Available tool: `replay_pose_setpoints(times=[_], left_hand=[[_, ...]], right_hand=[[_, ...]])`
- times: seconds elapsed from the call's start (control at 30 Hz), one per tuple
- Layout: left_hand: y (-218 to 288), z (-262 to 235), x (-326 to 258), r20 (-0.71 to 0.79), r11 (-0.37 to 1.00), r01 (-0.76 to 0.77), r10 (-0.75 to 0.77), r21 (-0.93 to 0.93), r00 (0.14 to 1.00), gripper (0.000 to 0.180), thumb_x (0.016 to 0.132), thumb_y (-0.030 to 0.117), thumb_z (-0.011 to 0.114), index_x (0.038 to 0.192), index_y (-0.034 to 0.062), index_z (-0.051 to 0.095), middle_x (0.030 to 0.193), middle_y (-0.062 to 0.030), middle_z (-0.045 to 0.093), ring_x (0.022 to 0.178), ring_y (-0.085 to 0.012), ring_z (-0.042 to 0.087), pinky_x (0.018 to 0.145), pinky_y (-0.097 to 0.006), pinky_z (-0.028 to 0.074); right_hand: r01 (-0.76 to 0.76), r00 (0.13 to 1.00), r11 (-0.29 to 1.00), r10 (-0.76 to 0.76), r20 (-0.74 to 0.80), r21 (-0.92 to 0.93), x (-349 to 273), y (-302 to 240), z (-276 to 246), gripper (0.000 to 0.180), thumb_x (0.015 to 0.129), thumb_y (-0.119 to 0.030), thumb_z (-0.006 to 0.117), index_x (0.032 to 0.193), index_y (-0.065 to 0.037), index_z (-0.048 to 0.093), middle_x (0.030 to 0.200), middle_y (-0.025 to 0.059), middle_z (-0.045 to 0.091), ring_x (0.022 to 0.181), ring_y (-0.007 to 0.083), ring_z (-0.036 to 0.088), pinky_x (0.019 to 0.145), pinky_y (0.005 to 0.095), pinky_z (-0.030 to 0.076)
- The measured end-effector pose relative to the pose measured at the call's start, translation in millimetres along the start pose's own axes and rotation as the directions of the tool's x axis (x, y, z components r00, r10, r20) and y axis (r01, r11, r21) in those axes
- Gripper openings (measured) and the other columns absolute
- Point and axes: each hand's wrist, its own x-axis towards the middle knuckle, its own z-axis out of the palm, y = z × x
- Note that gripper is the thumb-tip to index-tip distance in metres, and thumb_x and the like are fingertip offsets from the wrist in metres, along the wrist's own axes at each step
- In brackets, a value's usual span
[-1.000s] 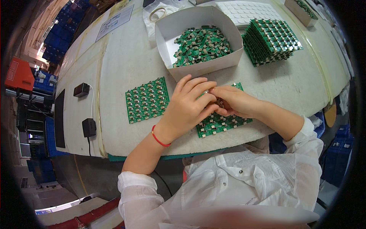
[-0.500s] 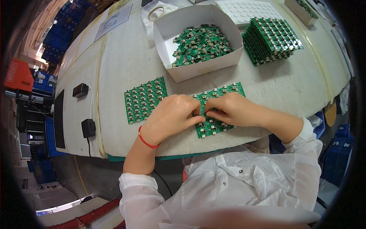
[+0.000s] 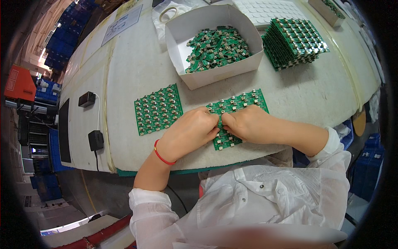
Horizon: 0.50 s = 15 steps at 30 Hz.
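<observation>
A green circuit board panel (image 3: 256, 98) with rows of small metal connectors lies flat in front of me, partly hidden under both hands. My left hand (image 3: 192, 125), a red cord round its wrist, is closed over the panel's left part, fingers curled and thumb tucked in. Close beside it, my right hand (image 3: 246, 124) is closed in a pinch over the panel's middle. The fingertips of both are mostly hidden, so what they grip does not show. A second green panel (image 3: 158, 110), fully set with connectors, rests to the left of my left hand.
A white cardboard box (image 3: 224, 76) of small green board pieces stands beyond the panels. Right of it is a tall stack of panels (image 3: 296, 39). A white tray (image 3: 269, 12) lies behind, with a tape roll (image 3: 169, 15) at the back. Left are a black adapter (image 3: 96, 140) and cable.
My left thumb has drawn in, and its fingers curl tighter. My right hand has shifted slightly left and lower, its fingers closing in beside the left hand. The panels have barely moved.
</observation>
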Motion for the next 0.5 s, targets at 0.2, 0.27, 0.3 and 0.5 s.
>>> replay_pose_setpoints(times=[0.2,0.27,0.3,0.5], left_hand=[[4,-11,-1,0.013,0.985,0.060,-0.058,-0.165,0.998,0.013,0.078,0.011,0.068,0.077,-0.0004,0.062,0.074,-0.0165,0.063,0.070,-0.0331,0.063,0.064,-0.041,0.051],[0,-9,0,0.000,0.991,0.062,-0.062,-0.120,0.998,0.013,0.079,0.011,0.068,0.079,-0.0005,0.062,0.073,-0.0166,0.063,0.069,-0.0331,0.063,0.064,-0.040,0.051],[0,-9,0,0.000,0.991,0.065,-0.065,-0.119,0.998,0.013,0.079,0.011,0.068,0.079,-0.0005,0.062,0.073,-0.0166,0.063,0.069,-0.0331,0.063,0.064,-0.040,0.051],[3,-12,12,-0.147,0.999,0.039,-0.042,-0.025,0.988,0.011,0.078,0.010,0.070,0.079,0.0029,0.063,0.076,-0.0123,0.065,0.077,-0.0292,0.064,0.076,-0.041,0.049]], right_hand=[[-0.016,0.999,0.999,0.017,0.030,-0.033,1,-4,-2,0.022,0.083,-0.015,0.059,0.092,-0.001,0.045,0.066,0.0140,0.061,0.061,0.0331,0.065,0.054,0.0446,0.050],[-0.023,1.000,1.000,0.023,0.020,-0.002,0,-4,-1,0.020,0.084,-0.014,0.058,0.092,-0.001,0.045,0.067,0.0141,0.061,0.062,0.0338,0.065,0.054,0.0452,0.050],[-0.032,0.999,0.999,0.031,0.011,0.030,0,-3,-1,0.019,0.086,-0.013,0.057,0.093,-0.001,0.045,0.067,0.0142,0.061,0.064,0.0345,0.066,0.054,0.0457,0.050],[-0.060,0.930,0.769,0.275,-0.245,0.636,6,13,-1,0.012,0.096,-0.015,0.050,0.095,-0.003,0.046,0.068,0.0139,0.057,0.053,0.0211,0.056,0.049,0.0342,0.044]])
